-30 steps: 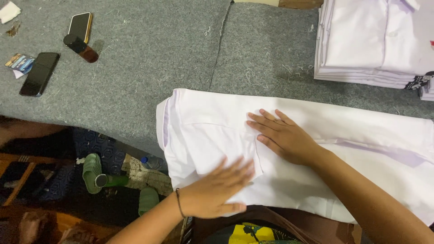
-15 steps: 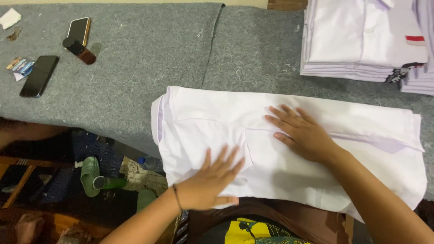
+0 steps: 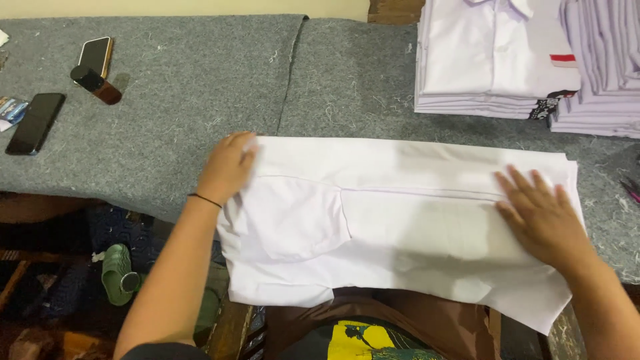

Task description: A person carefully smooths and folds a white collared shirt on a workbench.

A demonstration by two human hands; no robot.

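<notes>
A white shirt (image 3: 400,220) lies folded lengthwise on a grey felt-covered table (image 3: 200,100), its near edge hanging over the table's front. My left hand (image 3: 227,167) rests on the shirt's far left corner, fingers curled over the cloth edge. My right hand (image 3: 543,217) lies flat, fingers spread, on the right end of the shirt. A chest pocket shows on the shirt's left half.
Two stacks of folded white shirts (image 3: 493,60) stand at the back right. A dark phone (image 3: 35,123), a second phone (image 3: 95,55) and a small dark object (image 3: 97,83) lie at the far left. Green sandals (image 3: 120,273) sit on the floor below.
Both hands have slid apart along the shirt: the left from the near middle to the far left corner, the right from the middle to the right end. The view shifted.
</notes>
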